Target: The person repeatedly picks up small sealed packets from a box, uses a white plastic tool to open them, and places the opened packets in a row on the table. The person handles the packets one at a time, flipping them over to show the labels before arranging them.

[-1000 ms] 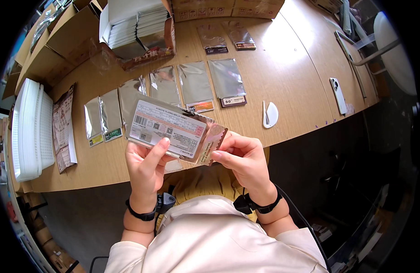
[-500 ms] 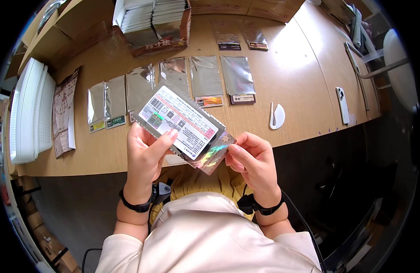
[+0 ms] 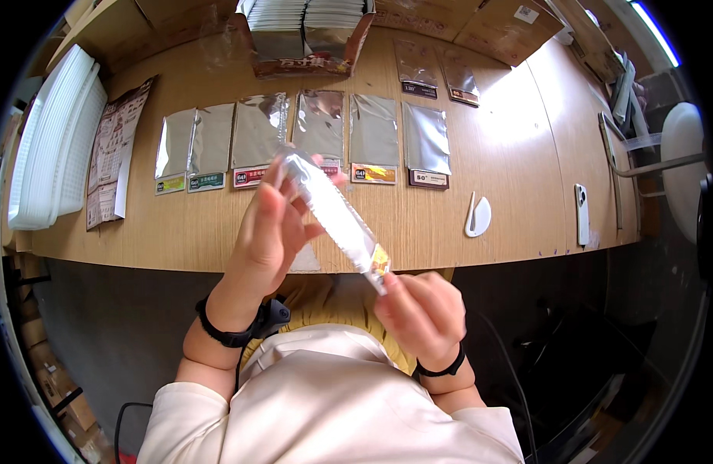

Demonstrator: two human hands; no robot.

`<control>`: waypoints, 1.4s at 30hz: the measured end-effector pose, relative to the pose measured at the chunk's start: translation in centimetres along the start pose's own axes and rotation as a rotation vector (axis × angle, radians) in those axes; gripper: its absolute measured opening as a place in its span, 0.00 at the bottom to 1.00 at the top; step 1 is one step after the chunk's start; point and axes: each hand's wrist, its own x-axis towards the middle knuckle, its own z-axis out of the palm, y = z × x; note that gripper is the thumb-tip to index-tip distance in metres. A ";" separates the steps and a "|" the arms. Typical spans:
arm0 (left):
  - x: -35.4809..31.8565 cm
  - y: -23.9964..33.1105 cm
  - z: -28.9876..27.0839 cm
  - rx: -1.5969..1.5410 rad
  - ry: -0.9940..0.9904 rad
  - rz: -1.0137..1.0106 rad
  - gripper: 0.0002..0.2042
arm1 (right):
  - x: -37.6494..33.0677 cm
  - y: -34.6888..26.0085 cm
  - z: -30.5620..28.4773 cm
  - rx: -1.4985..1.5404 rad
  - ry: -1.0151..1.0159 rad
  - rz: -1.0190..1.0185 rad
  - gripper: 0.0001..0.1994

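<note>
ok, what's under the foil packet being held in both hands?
Under the foil packet shows the wooden table edge and part of the row of silver pouches. The left hand and packet cover one pouch's lower end.

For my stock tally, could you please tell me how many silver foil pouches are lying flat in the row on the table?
6 in the row, left to right. Two more lie behind them. The hands may hide others.
</note>
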 end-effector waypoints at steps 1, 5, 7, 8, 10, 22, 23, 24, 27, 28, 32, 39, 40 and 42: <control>-0.2 0.5 0.4 -0.059 -0.020 -0.074 0.44 | 0.3 0.0 -0.2 -0.040 -0.068 -0.131 0.10; 0.1 2.2 1.8 -0.067 -0.040 -0.109 0.26 | -0.2 -0.1 0.0 0.010 -0.117 -0.232 0.12; 0.3 2.6 1.3 -0.062 -0.064 -0.156 0.25 | -0.2 0.1 -0.3 0.118 -0.055 -0.196 0.11; 0.2 2.8 1.3 -0.067 -0.059 -0.171 0.24 | -0.6 0.0 -0.6 0.253 0.006 -0.008 0.09; 0.3 3.4 0.8 -0.091 -0.124 -0.181 0.20 | -0.7 -0.2 -0.7 0.338 0.083 0.369 0.08; 0.2 2.6 0.4 -0.196 -0.140 -0.142 0.20 | -0.6 -0.4 -0.3 1.225 -0.103 1.160 0.04; 0.1 2.1 -0.1 -0.197 -0.089 -0.110 0.21 | -0.6 -0.4 -0.2 1.223 -0.093 1.151 0.04; -0.1 1.7 -0.5 -0.196 -0.038 -0.078 0.22 | -0.7 -0.4 -0.2 1.218 -0.075 1.153 0.04; -0.4 0.3 -1.5 -0.106 0.077 -0.033 0.21 | -1.1 -0.3 0.2 1.201 -0.013 1.153 0.04; -0.5 0.1 -1.7 -0.075 0.091 -0.042 0.21 | -1.3 -0.2 0.4 1.196 0.011 1.147 0.04; -0.8 1.1 -0.9 0.148 0.087 -0.176 0.18 | -1.5 0.1 0.7 1.170 0.082 1.141 0.04; -1.1 0.2 -1.5 0.187 0.077 -0.120 0.07 | -1.6 0.4 1.4 1.183 0.099 1.148 0.04; -1.1 0.2 -1.6 0.198 0.079 -0.121 0.06 | -1.5 0.4 1.3 1.165 0.081 1.148 0.04; -1.2 0.2 -1.8 0.238 0.080 -0.091 0.06 | -1.4 0.6 1.4 1.138 0.042 1.155 0.04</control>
